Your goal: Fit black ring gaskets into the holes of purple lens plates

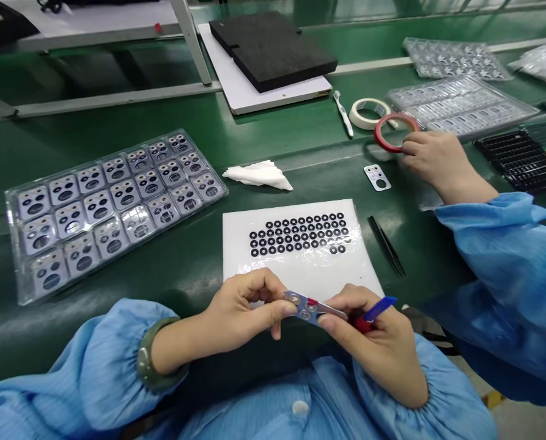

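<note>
My left hand (249, 308) is closed, thumb and fingers pinching one end of a small metal plate with round holes (306, 313). My right hand (378, 342) is closed around a slim tool with a blue pointed end and red part (379, 309); its kind cannot be made out. The right thumb and finger also meet the plate's other end, beside a grey strip with a red mark. Beyond both hands, a white sheet (300, 275) carries rows of small black rings (298, 234). Black tweezers (386, 245) lie to its right.
A clear tray (20, 269) of similar plates lies left, near a folded white tissue (258, 175). A co-worker's hand (438, 162) touches a red tape roll (380, 134) at right, by a loose plate (377, 178). Behind are a toothbrush (343, 114) and black foam (273, 49).
</note>
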